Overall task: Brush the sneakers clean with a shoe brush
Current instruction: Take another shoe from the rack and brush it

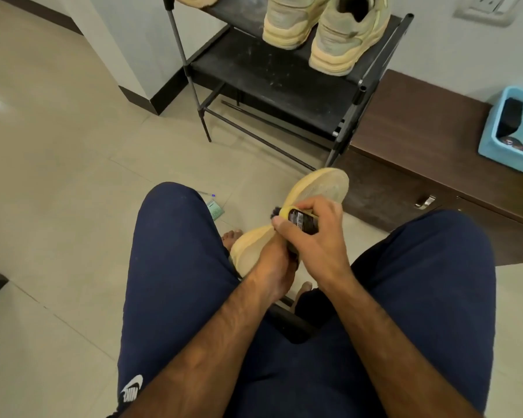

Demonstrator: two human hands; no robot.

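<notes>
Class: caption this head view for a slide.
Right hand works a shoe brush over the yellow sneaker held in the left hand.

Sneaker pair [341,37] on rack [269,73] ahead, tub [501,159] on cabinet [420,122] to its right, third sneaker [323,188] between knees [169,212]

Both bare forearms reach forward from the lower edge of the view and converge between the spread knees. The left hand [271,268] grips the sneaker [326,185] at its middle, back of the hand upward, its fingers mostly hidden underneath. The right hand [313,236], close above it, curls fingers and thumb round the shoe brush [298,220].
</notes>
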